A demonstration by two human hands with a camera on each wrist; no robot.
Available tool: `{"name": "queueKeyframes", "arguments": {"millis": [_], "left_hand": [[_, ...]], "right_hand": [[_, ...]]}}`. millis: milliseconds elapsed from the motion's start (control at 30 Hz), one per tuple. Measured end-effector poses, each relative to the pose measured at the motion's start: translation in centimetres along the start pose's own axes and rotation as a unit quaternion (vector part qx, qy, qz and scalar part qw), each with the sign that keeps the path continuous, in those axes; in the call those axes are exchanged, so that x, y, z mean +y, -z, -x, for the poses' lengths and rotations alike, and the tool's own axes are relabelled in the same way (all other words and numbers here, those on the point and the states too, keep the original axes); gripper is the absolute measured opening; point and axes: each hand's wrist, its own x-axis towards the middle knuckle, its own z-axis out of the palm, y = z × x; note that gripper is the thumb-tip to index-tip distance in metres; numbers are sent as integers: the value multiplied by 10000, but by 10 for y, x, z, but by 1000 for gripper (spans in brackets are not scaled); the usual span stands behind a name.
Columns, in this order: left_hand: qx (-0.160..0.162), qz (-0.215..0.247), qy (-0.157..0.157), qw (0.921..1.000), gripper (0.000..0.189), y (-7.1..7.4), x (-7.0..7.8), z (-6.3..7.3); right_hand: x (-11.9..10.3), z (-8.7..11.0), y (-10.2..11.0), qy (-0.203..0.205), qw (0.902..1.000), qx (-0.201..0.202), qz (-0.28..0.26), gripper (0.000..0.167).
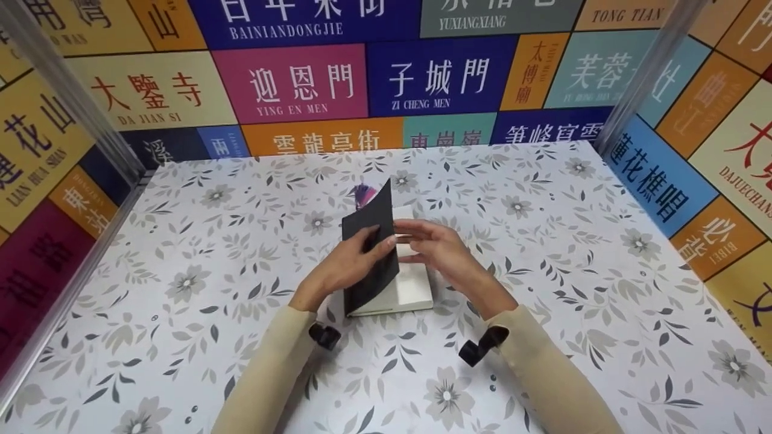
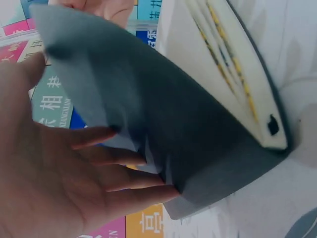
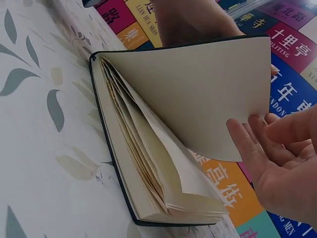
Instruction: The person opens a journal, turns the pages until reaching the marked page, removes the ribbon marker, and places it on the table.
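Observation:
A notebook with a black cover (image 1: pixel 368 265) and cream pages (image 1: pixel 415 286) lies on the table, its front cover raised and bent. My left hand (image 1: pixel 350 259) holds that cover from outside, thumb near its free edge. In the left wrist view, the fingers (image 2: pixel 133 188) rest against the dark outer face (image 2: pixel 148 104). My right hand (image 1: pixel 443 250) is at the cover's inner side above the pages. The right wrist view shows its fingertips (image 3: pixel 235 126) touching the cream inside of the cover (image 3: pixel 198 89), near the free edge. Several pages (image 3: pixel 143 153) fan apart below.
A small purple and pink item (image 1: pixel 365 194) lies behind the notebook, partly hidden by the cover. The table (image 1: pixel 211 337) has a white floral covering. Panels (image 1: pixel 289 84) with coloured lettering stand along its back and sides.

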Motion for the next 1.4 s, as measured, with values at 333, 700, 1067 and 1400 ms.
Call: {"name": "queueKeyframes", "arguments": {"millis": [333,700,1067,1400], "left_hand": [[280,374,37,9989,76,24,-2,11],[155,616,-354,9974,72,66,-7,33],[349,-421,-1025,9932,53,101,-34,62],[-26,-1234,-580,9907,54,119,-59,90]], "right_hand": [[-3,8,-11,544,9912,-930,774,51],[5,11,-3,670,9376,-1114,3226,42],[16,12,-11,351,8740,-1799,4500,55],[16,15,-8,-568,8322,-2049,5122,71]]}}
